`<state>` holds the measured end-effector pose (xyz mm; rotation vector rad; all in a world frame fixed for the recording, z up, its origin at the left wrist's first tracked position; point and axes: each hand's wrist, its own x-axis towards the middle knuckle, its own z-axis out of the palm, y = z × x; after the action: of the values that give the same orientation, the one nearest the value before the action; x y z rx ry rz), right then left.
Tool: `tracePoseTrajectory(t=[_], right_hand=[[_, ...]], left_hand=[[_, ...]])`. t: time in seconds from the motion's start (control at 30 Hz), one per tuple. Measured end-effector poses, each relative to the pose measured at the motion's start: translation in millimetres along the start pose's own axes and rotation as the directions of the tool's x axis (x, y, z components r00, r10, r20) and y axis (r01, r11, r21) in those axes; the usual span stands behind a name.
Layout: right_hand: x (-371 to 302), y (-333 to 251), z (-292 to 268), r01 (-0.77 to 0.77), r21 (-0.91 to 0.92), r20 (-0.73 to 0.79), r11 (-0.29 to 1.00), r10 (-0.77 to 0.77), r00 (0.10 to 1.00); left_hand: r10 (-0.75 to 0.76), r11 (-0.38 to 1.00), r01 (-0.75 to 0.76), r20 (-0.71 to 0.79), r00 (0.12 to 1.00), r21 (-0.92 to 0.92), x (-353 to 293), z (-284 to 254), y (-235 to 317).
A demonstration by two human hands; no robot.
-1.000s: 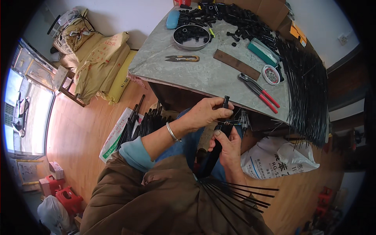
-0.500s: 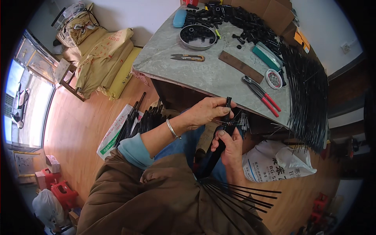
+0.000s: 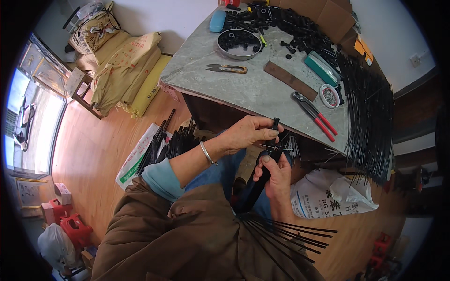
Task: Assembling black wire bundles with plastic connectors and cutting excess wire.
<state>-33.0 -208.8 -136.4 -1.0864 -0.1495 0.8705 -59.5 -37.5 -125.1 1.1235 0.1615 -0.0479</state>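
Over my lap, just off the table's near edge, both hands are closed on what looks like a black umbrella frame [image 3: 253, 194]. My left hand [image 3: 248, 136], with a silver bangle at the wrist, pinches a short black plastic piece [image 3: 275, 123] at the frame's upper end between thumb and fingers. Just below, my right hand [image 3: 277, 177] grips the dark shaft, its thumb on top. Thin metal wires stick out between the two hands. Black ribs [image 3: 300, 234] fan out to the right from the lower end, across my brown apron [image 3: 187, 234]. Fingers partly cover the joint.
On the grey table [image 3: 225, 89] lie thread snips [image 3: 227, 69], a brown bar [image 3: 290, 80], red-handled pliers [image 3: 315, 116], a bowl of small metal parts [image 3: 329, 96] and a round pan [image 3: 239, 44]. Black rods [image 3: 368, 117] overhang its right side. A white sack [image 3: 328, 192] stands below.
The view has shifted slightly, so the table items sit a little to the right and lower. Both hands keep the same hold on the frame, with no clear movement between them.
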Motion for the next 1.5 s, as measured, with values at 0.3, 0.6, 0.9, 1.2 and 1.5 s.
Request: tracePoseTrajectory(t=[0.3, 0.6, 0.9, 1.2, 1.5], right_hand=[[1.7, -2.5, -1.7, -0.019, 0.058, 0.069, 0.998, 0.015, 0.997], [-0.5, -3.0, -0.5, -0.056, 0.146, 0.074, 0.988, 0.046, 0.996], [-2.3, 0.3, -3.2, -0.003, 0.075, 0.053, 0.997, -0.001, 0.999], [-6.3, -10.0, -20.8, 0.164, -0.35, 0.114, 0.922, -0.132, 0.985], [2.6, -12.7, -35.0, 0.056, -0.264, 0.199, 0.963, -0.002, 0.98]], left_hand=[[0.02, 0.981, -0.018, 0.007, 1.0, -0.195, 0.5, 3.0, -3.9], [-0.003, 0.968, -0.023, -0.105, 0.994, -0.249, -5.0, 7.4, -6.7], [-0.056, 0.989, 0.076, -0.15, 0.987, 0.126, -31.7, 20.9, -1.1], [0.043, 0.993, -0.023, -0.183, 0.982, 0.112, -37.5, 38.4, -6.7], [0.075, 0.997, -0.073, -0.14, 0.987, 0.019, -38.0, 33.9, -17.2]])
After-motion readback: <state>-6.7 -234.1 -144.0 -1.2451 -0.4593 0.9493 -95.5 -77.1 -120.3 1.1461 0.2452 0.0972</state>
